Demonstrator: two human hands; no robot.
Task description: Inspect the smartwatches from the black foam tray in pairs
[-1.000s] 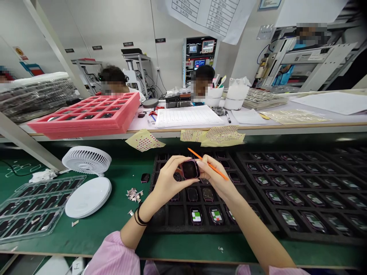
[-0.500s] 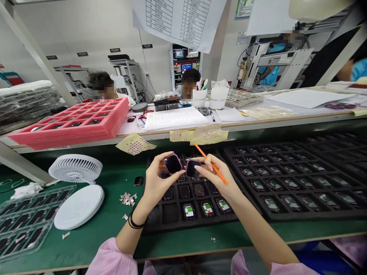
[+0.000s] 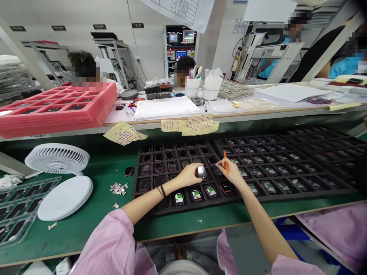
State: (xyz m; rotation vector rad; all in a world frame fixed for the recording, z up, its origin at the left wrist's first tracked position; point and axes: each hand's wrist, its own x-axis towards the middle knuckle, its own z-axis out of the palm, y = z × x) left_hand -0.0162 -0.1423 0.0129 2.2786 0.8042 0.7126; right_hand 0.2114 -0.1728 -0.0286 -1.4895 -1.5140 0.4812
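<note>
Above a black foam tray (image 3: 156,206), my left hand (image 3: 187,175) is closed on a smartwatch (image 3: 201,172), which is tilted so a shiny grey side shows. My right hand (image 3: 231,170) keeps an orange stick (image 3: 226,162) gripped between its fingers. Its fingertips reach down to a slot at the tray's right side, by a dark watch (image 3: 218,171) partly hidden; whether they grip it I cannot tell. In the front row, several watches, among them a lit watch (image 3: 196,195), show green and white screens. Dark-screened watches fill most rows behind.
A second foam tray (image 3: 275,199) of watches adjoins on the right. To the left are a lone watch (image 3: 129,171), small paper scraps (image 3: 118,188), a white fan (image 3: 57,160) and a clear plastic tray (image 3: 27,225). A pink foam tray (image 3: 97,114) sits on the shelf; co-workers are beyond.
My hands have moved apart and down to the tray, the left turning its watch over. The right has lowered towards a slot, stick still held. Another watch in the front row is now uncovered.
</note>
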